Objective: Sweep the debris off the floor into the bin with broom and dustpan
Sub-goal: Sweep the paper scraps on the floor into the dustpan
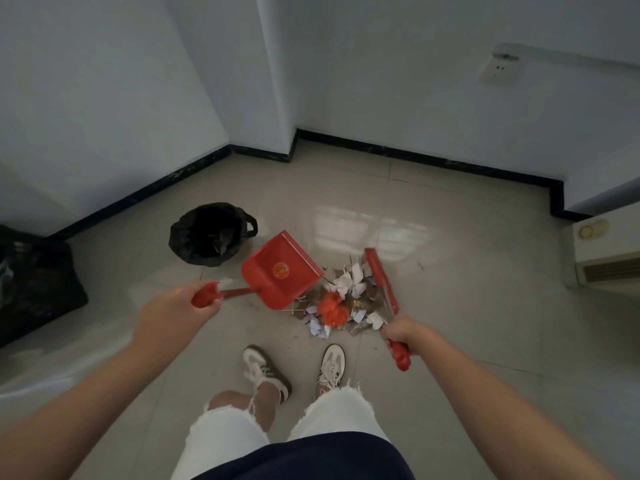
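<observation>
Debris [341,301] lies in a loose heap on the floor [450,271] just ahead of my feet: white paper scraps, brownish bits and one crumpled orange-red piece. It sits squeezed between my two tools. My left hand [180,308] is wrapped closed around the red handle of the dustpan [280,270], whose open lip faces right and rests at the heap's left edge, touching or nearly touching the nearest scraps. My right hand [403,332] is fisted around the handle of the red broom [381,282], whose long head runs away from me along the heap's right side, roughly parallel to the dustpan's lip.

So what the next stroke turns on is simple: the heap is to the left of the broom and to the right of the pan mouth, and I judge a push from right to left, across the broom's long axis, should drive it straight in. The right hand does the moving; the left only has to keep the lip flat on the tile.

The bin [211,233], lined with a black bag, stands open beyond and left of the dustpan, near it, on my left hand's side. Nothing is in the dustpan yet.
</observation>
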Demonstrator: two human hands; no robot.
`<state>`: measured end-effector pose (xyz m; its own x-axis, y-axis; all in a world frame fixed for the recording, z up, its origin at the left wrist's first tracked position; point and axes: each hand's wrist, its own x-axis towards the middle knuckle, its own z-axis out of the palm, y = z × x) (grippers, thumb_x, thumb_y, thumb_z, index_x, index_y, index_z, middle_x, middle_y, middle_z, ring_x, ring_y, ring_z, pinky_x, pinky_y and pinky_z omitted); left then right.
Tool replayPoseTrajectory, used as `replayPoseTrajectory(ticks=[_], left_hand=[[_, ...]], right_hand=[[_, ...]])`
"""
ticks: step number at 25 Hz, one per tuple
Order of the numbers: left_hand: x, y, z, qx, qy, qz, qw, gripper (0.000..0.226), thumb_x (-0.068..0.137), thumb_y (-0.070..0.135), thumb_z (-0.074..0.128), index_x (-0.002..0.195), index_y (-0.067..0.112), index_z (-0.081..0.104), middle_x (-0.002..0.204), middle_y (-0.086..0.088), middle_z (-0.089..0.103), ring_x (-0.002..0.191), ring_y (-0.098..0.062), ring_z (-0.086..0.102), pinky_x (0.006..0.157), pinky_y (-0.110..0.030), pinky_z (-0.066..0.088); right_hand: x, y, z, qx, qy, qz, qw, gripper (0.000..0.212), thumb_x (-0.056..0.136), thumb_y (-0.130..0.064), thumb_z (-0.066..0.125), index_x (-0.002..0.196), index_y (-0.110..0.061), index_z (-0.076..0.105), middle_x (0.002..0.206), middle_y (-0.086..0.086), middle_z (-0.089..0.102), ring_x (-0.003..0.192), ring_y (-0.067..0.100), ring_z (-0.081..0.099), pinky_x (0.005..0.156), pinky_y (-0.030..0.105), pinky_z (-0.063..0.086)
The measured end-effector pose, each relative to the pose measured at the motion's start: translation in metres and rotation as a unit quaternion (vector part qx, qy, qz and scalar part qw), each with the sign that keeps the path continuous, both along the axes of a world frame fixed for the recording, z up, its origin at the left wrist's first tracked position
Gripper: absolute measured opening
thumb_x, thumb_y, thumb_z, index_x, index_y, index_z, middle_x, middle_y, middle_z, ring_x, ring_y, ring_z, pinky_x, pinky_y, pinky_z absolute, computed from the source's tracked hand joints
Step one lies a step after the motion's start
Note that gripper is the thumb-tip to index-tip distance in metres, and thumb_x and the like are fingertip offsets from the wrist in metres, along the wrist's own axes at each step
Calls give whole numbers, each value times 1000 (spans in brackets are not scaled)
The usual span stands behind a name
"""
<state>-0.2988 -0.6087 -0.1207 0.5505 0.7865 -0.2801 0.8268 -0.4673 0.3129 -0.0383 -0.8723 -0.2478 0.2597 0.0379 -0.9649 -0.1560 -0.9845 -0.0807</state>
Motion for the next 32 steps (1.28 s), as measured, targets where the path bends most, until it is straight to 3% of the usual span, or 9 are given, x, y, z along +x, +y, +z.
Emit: replayPoseTrajectory(ticks=[5,9,12,15,20,23,27,29,32], left_hand=[[-88,-11,16,6,9,106,994,25,79,37,73,102,26,73,81,-3,70,78,-29,64,68,-39,50],[-143,-11,11,14,21,109,994,26,78,31,76,101,20,74,74,-4,62,68,-24,52,63,-34,41],[-197,-22,-2,-5,32,134,990,28,76,34,76,103,24,74,86,-6,73,79,-29,64,64,-34,44],[-252,-40,-22,-25,30,211,977,28,75,35,77,102,29,73,93,-6,75,88,-33,67,67,-37,47],[-315,-51,-32,-49,26,287,956,23,74,36,78,96,28,74,91,-6,75,86,-31,67,67,-36,47],[-334,-60,-32,-42,43,322,945,27,71,49,72,94,36,73,88,0,75,83,-27,68,67,-36,50],[-322,-68,-35,-33,82,315,945,24,75,39,76,98,34,73,94,0,75,86,-28,68,65,-34,47],[-311,-69,-38,-35,91,288,953,24,75,37,76,99,34,73,97,1,75,87,-28,69,65,-32,45],[-306,-60,-43,-44,87,273,957,25,74,36,77,99,33,73,100,1,75,89,-28,69,68,-34,48]], right_hand=[[-30,-22,21,-24,9,124,992,18,74,7,36,71,8,54,45,17,53,35,25,52,41,28,48],[-39,-25,43,-22,-120,149,981,21,78,0,39,61,-1,52,32,5,49,29,20,48,36,20,40],[-66,-20,59,-33,-181,263,947,10,83,-5,44,88,-4,53,66,9,61,51,22,60,47,27,50],[-95,-5,65,-31,-203,371,906,30,82,-7,44,110,-7,55,95,11,63,79,27,65,70,34,57],[-139,72,42,71,-122,320,937,31,82,-1,47,109,-13,57,78,10,60,48,19,63,42,28,53],[-166,125,11,120,-92,260,954,22,83,-3,57,103,-10,64,63,5,62,36,8,59,41,23,53],[-184,157,-20,103,-6,283,954,37,93,-7,50,130,-10,55,71,11,63,38,12,63,34,18,44],[-166,158,-26,82,-32,396,914,31,93,-10,52,124,-14,58,68,1,57,37,4,56,35,16,44],[-115,143,-24,29,-135,617,775,44,92,-16,47,135,-22,49,102,4,64,86,18,66,68,27,55]])
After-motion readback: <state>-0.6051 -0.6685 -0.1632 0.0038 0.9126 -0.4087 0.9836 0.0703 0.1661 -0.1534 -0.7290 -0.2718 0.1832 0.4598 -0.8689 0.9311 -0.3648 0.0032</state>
